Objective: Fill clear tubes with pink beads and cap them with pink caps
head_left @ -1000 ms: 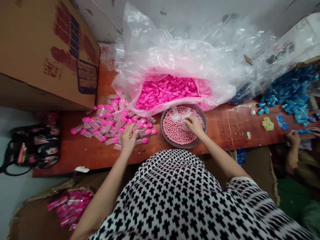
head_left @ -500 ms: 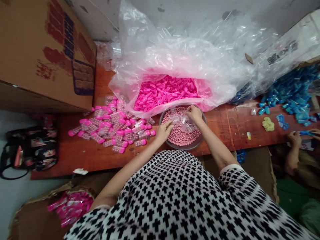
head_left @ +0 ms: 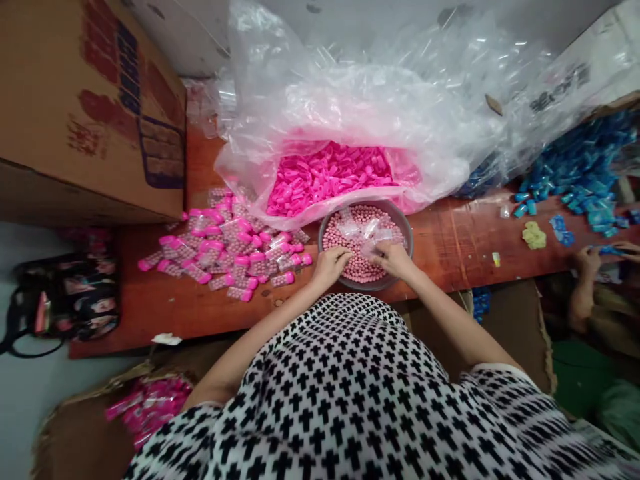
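A round grey bowl (head_left: 407, 227) of small pink beads (head_left: 361, 272) stands before me, with several clear plastic containers (head_left: 352, 231) lying on the beads. My left hand (head_left: 332, 267) is at the bowl's left side, fingers curled together over the beads; what they hold, if anything, is too small to make out. Over the right part of the bowl, my right hand (head_left: 396, 260) has its fingers closed on a clear plastic container (head_left: 370, 248), partly blurred. Left of the bowl lies a heap of clear bead-filled containers with pink caps (head_left: 235, 247).
Behind the bowl, a large clear plastic bag (head_left: 425, 113) lies open around bright pink plastic pieces (head_left: 330, 177). A cardboard box (head_left: 90, 100) stands at the left. Blue pieces (head_left: 575, 173) and a yellow cluster (head_left: 534, 235) lie right, near another person's hands (head_left: 587, 263).
My right hand has come down and nearer to me, from the bowl's far rim to its near right part. My left hand has curled its fingers further and shifted slightly right.
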`<state>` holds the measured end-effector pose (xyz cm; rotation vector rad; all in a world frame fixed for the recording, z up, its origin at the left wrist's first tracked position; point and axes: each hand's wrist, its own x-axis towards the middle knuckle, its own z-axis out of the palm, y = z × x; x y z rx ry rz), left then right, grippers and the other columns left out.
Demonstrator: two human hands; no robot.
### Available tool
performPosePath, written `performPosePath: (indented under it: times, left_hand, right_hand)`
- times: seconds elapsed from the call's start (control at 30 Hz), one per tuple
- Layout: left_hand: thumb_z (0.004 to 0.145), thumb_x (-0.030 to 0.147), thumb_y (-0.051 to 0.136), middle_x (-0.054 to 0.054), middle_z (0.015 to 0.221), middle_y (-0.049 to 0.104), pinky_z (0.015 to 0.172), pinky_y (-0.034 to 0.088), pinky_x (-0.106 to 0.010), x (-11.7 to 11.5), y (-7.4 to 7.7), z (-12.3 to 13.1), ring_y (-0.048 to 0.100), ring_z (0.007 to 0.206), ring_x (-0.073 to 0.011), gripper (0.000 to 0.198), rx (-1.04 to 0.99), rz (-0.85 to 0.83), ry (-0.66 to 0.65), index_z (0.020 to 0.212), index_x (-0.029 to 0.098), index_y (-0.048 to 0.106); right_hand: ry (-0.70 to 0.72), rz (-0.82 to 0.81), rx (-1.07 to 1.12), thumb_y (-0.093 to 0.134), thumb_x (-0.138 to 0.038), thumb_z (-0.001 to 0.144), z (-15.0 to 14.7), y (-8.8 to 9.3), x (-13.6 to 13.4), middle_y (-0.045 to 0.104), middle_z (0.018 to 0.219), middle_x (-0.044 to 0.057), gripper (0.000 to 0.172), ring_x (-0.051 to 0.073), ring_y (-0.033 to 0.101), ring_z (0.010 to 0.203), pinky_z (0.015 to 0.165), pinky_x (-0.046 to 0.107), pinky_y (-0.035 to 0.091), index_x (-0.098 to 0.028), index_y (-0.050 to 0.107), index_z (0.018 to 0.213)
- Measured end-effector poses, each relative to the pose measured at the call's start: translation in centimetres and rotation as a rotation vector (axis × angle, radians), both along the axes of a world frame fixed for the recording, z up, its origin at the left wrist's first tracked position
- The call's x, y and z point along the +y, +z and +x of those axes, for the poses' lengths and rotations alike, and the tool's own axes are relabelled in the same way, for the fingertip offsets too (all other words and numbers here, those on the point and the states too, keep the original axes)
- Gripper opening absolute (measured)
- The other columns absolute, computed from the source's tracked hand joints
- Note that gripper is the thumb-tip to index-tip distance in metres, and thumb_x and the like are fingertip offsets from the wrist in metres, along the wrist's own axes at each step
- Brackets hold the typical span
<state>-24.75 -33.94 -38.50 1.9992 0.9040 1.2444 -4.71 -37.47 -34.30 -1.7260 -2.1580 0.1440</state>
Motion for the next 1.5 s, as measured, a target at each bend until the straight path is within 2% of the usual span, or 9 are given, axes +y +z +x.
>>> performPosePath:
  times: [0.1,0.23,0.43,0.67,0.87,0.97,1.1,1.37,1.5]
  left_hand:
    - [0.083,0.024,0.052,-0.003,0.078,0.069,0.068,0.048,-0.025,-0.1,-1.0,-2.0,0.061,0.072,-0.0152,0.018,-0.033,-0.070,0.075,0.081,0.016,0.068]
    - [0.081,0.027,0.053,-0.003,0.080,0.069,0.067,0.051,-0.027,-0.3,-2.1,-4.0,0.063,0.071,-0.0154,0.017,-0.102,-0.149,0.107,0.085,0.017,0.067]
    - [0.081,0.027,0.055,-0.006,0.093,0.070,0.073,0.053,-0.030,-0.3,-3.0,-4.3,0.065,0.078,-0.0165,0.022,-0.164,-0.162,0.132,0.096,0.017,0.066]
    - [0.078,0.022,0.060,-0.007,0.104,0.068,0.087,0.047,-0.034,0.1,-1.4,-0.4,0.062,0.093,-0.0190,0.024,-0.082,-0.017,0.057,0.101,0.017,0.065]
    - [0.081,0.027,0.054,-0.003,0.090,0.067,0.081,0.049,-0.031,0.9,-0.6,0.3,0.062,0.087,-0.0171,0.019,-0.192,-0.056,-0.017,0.093,0.016,0.064]
    - [0.079,0.032,0.056,-0.003,0.090,0.066,0.070,0.054,-0.031,1.7,-0.5,0.1,0.063,0.078,-0.0166,0.026,-0.283,-0.249,-0.131,0.098,0.016,0.063]
    - [0.073,0.039,0.062,-0.004,0.087,0.068,0.069,0.055,-0.033,2.4,-0.2,0.0,0.063,0.072,-0.0160,0.038,-0.335,-0.397,-0.276,0.102,0.014,0.065]
    - [0.068,0.035,0.068,-0.006,0.096,0.070,0.086,0.050,-0.037,3.1,-0.2,-1.2,0.064,0.090,-0.0207,0.034,-0.210,-0.155,-0.201,0.098,0.017,0.069]
    - [0.075,0.037,0.063,-0.007,0.098,0.069,0.084,0.051,-0.036,2.8,-0.6,-2.1,0.064,0.091,-0.0199,0.035,-0.244,-0.205,-0.158,0.103,0.017,0.065]
  right_hand:
    - [-0.201,-0.151,-0.238,0.051,-0.014,0.077,-0.8,-2.0,0.1,0.066,0.090,0.019,0.019,0.027,0.061,0.091,0.083,0.037,0.043,-0.009,0.068,0.085]
    - [-0.278,-0.173,-0.078,0.048,-0.006,0.071,-3.3,-5.5,2.5,0.066,0.091,0.024,0.024,0.029,0.061,0.094,0.086,0.038,0.043,-0.005,0.068,0.085]
    - [-0.178,-0.144,0.169,0.049,-0.019,0.071,-3.8,-7.2,4.6,0.064,0.074,0.004,0.019,0.018,0.061,0.072,0.070,0.030,0.050,-0.013,0.062,0.084]
    - [0.186,-0.214,1.115,0.072,-0.036,0.057,-3.9,-5.8,2.7,0.060,0.074,-0.004,0.034,0.012,0.058,0.069,0.072,0.029,0.051,-0.020,0.055,0.082]
    - [0.178,0.020,0.820,0.072,-0.037,0.064,-3.4,-3.7,1.7,0.063,0.094,0.002,0.042,0.015,0.061,0.076,0.077,0.032,0.050,-0.020,0.058,0.100]
    - [0.233,0.157,0.606,0.065,-0.035,0.074,-2.3,-2.0,1.2,0.062,0.108,0.007,0.043,0.017,0.062,0.083,0.082,0.034,0.049,-0.021,0.055,0.113]
    - [0.364,0.221,0.418,0.058,-0.032,0.081,-1.8,-0.3,1.4,0.065,0.108,0.007,0.030,0.019,0.060,0.098,0.091,0.036,0.044,-0.023,0.061,0.110]
    - [0.416,0.095,0.496,0.063,-0.035,0.078,-2.4,0.1,2.4,0.070,0.094,0.004,0.026,0.017,0.064,0.086,0.080,0.031,0.049,-0.022,0.067,0.100]
    - [0.196,0.179,0.572,0.059,-0.035,0.080,-1.0,2.9,5.3,0.070,0.093,0.003,0.033,0.016,0.064,0.082,0.077,0.029,0.050,-0.021,0.064,0.109]
